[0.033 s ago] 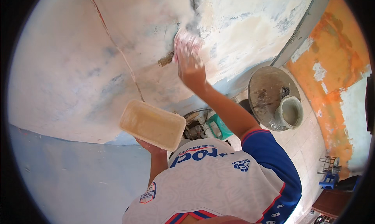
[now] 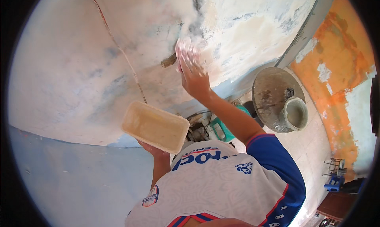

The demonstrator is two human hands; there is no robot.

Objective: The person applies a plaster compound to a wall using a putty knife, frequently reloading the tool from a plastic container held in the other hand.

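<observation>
My right hand [image 2: 194, 74] is raised against the wall, its fingers whitened and blurred by motion. Under the fingers is a pinkish-white, cloth-like wad [image 2: 187, 49], pressed to the wall; its exact kind is unclear. Just left of it sits a brown hole [image 2: 169, 60] in the whitish, patchy wall [image 2: 245, 37]. My left hand [image 2: 152, 148] supports a cream rectangular tub [image 2: 155, 126] from below, most of its fingers hidden behind it. The tub is tilted so its inside shows, coated with pale residue.
On the right, a round stained tabletop [image 2: 271, 94] bears a grey bucket [image 2: 295, 114]. A green plastic item [image 2: 221, 130] and clutter lie on the floor past my chest. A long crack [image 2: 114, 41] runs down the wall. A blue stool [image 2: 333, 183] stands far right, near an orange wall [image 2: 332, 56].
My right hand and the wad have shifted slightly down the wall, toward me. The left hand and the tub have hardly moved.
</observation>
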